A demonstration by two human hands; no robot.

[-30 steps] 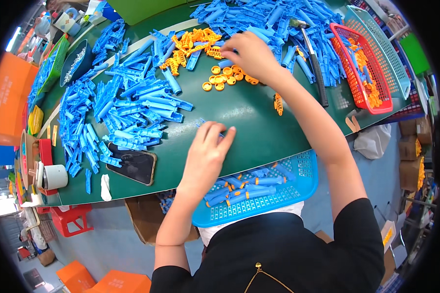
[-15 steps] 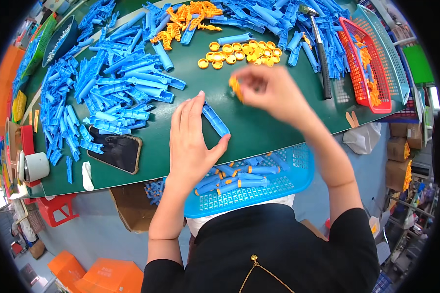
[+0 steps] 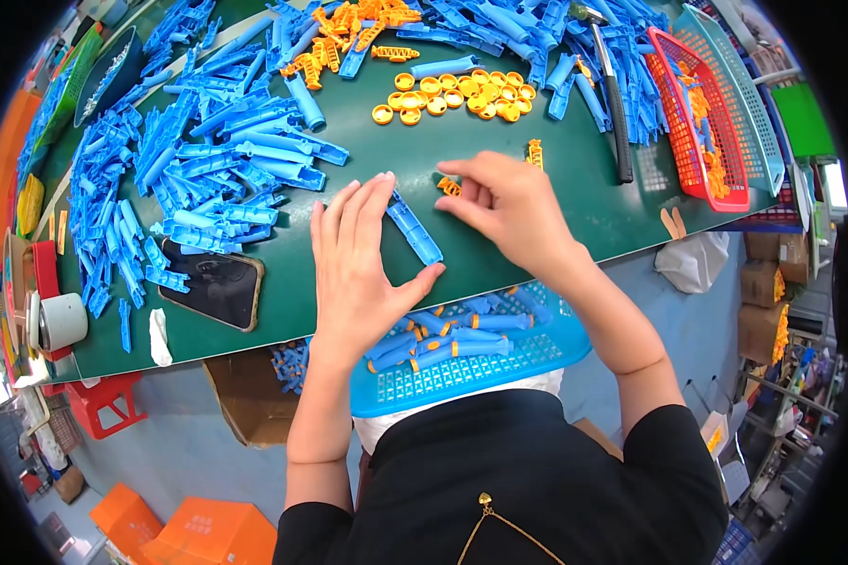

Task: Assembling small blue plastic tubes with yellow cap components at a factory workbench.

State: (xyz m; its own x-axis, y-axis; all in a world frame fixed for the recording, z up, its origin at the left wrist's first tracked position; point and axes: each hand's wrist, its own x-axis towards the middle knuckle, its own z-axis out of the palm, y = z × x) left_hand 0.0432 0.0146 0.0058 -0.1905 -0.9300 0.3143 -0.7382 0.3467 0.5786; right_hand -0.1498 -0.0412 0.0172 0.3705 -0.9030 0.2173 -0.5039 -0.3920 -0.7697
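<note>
My left hand [image 3: 356, 259] lies on the table with its thumb and index finger at the two ends of a blue plastic half-shell [image 3: 413, 229], open side up. To its right, my right hand [image 3: 513, 212] pinches a small orange ribbed insert [image 3: 449, 186] between thumb and index finger, apart from the shell. Another orange ribbed piece [image 3: 535, 153] lies on the table just beyond my right hand. Farther off sits a cluster of round yellow-orange caps [image 3: 481, 92].
Blue half-shells [image 3: 245, 151] heap at the left and far side, beside orange inserts [image 3: 377, 14]. A hammer [image 3: 618, 122] and a red basket [image 3: 693, 122] are at right. A phone [image 3: 219, 287] lies at left. Below the table edge, a blue basket [image 3: 556, 350] holds capped blue tubes.
My right hand has come down closer to the half-shell with the orange insert. An orange piece now shows on the table beyond it. My left hand stays at the shell.
</note>
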